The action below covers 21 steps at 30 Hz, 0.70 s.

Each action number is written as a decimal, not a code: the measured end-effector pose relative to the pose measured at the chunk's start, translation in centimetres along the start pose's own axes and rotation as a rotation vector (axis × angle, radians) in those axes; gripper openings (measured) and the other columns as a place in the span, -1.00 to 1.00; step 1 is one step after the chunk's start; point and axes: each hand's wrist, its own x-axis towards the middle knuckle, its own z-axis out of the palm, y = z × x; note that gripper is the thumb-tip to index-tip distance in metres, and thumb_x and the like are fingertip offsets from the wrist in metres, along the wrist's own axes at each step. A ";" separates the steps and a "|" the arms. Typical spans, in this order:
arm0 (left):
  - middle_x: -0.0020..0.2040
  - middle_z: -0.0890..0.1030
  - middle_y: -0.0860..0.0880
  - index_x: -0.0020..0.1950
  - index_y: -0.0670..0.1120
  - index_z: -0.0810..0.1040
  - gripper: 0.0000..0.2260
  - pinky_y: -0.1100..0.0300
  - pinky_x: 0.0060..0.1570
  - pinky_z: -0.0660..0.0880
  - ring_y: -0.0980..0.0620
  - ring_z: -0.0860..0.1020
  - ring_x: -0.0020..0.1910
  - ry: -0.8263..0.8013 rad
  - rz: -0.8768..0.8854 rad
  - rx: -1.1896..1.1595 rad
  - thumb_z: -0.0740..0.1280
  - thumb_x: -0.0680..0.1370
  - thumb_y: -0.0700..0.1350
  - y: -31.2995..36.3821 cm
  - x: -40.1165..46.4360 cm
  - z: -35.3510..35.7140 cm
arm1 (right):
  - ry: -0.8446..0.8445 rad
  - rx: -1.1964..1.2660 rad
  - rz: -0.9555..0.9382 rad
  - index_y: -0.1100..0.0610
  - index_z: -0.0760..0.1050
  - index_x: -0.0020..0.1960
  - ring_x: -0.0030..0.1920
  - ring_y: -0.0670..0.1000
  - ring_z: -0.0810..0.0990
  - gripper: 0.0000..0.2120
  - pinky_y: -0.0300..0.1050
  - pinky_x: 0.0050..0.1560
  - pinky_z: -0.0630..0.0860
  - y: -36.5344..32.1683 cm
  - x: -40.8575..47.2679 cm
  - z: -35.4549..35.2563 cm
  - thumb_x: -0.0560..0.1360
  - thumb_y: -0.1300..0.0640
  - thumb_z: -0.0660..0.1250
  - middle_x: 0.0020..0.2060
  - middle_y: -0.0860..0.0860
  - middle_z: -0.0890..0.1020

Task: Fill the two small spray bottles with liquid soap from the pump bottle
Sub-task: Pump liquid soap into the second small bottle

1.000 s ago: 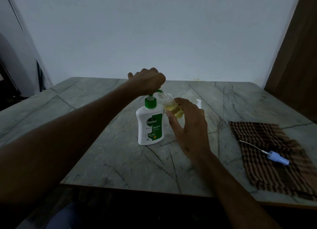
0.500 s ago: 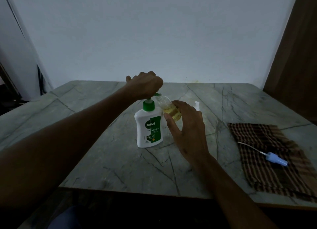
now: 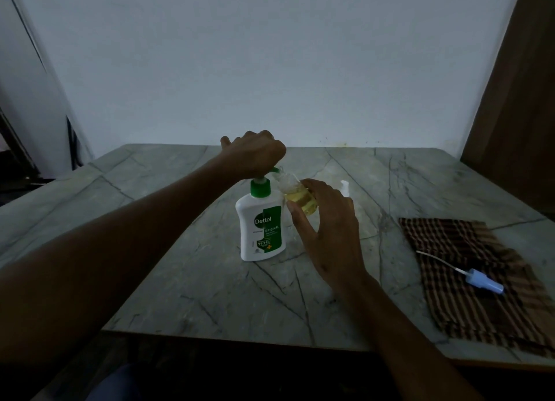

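Dim marble table (image 3: 210, 280); second bottle (image 3: 344, 187) seemingly behind right hand (image 3: 327, 226)

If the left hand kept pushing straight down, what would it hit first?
The left hand already rests on the green pump head of the soap bottle, so it would simply press that plunger further down toward the bottle's collar.
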 end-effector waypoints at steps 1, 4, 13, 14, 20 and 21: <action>0.13 0.56 -0.12 0.03 -0.19 0.57 -0.79 -0.21 0.18 0.32 -0.16 0.53 0.13 -0.015 -0.002 0.016 0.17 0.63 -0.13 0.0 0.0 0.3 | -0.007 -0.001 0.002 0.09 0.48 0.35 0.16 -0.08 0.51 -0.61 -0.28 0.26 0.21 0.0 0.0 0.0 0.63 -0.12 0.27 0.19 0.01 0.63; 0.14 0.57 -0.12 0.03 -0.19 0.58 -0.76 -0.23 0.15 0.31 -0.16 0.54 0.13 -0.024 -0.017 0.011 0.18 0.61 -0.09 0.2 -0.3 0.2 | -0.011 0.004 0.009 0.08 0.48 0.35 0.15 -0.10 0.49 -0.60 -0.36 0.25 0.15 -0.1 0.1 -0.2 0.63 -0.13 0.26 0.19 0.01 0.63; 0.14 0.55 -0.11 0.13 -0.22 0.60 -0.73 -0.21 0.15 0.31 -0.17 0.53 0.15 0.030 -0.023 0.044 0.15 0.62 -0.14 0.3 -0.3 -0.4 | 0.004 -0.007 0.014 0.08 0.49 0.35 0.17 -0.06 0.52 -0.56 -0.23 0.26 0.25 0.1 0.0 0.1 0.61 -0.17 0.22 0.20 0.01 0.63; 0.16 0.55 -0.12 0.15 -0.22 0.60 -0.76 -0.24 0.19 0.32 -0.18 0.53 0.17 0.018 -0.019 0.053 0.18 0.64 -0.18 0.3 -0.3 -0.1 | 0.003 -0.006 0.015 0.08 0.49 0.35 0.17 -0.05 0.53 -0.57 -0.20 0.25 0.27 0.0 -0.1 0.1 0.62 -0.17 0.23 0.20 0.02 0.63; 0.16 0.56 -0.12 0.15 -0.22 0.61 -0.74 -0.30 0.23 0.31 -0.16 0.52 0.14 0.009 0.003 0.066 0.17 0.66 -0.15 0.4 -0.5 0.0 | -0.022 0.004 0.024 0.08 0.48 0.35 0.17 -0.05 0.54 -0.60 -0.19 0.26 0.26 0.0 0.1 -0.2 0.63 -0.13 0.27 0.20 0.01 0.63; 0.14 0.55 -0.12 0.14 -0.22 0.61 -0.75 -0.30 0.23 0.31 -0.15 0.53 0.13 0.011 0.010 0.071 0.18 0.66 -0.14 0.3 -0.4 -0.2 | -0.019 0.005 0.025 0.08 0.48 0.35 0.17 -0.03 0.55 -0.60 -0.17 0.27 0.27 0.0 0.1 -0.2 0.62 -0.12 0.28 0.21 0.01 0.63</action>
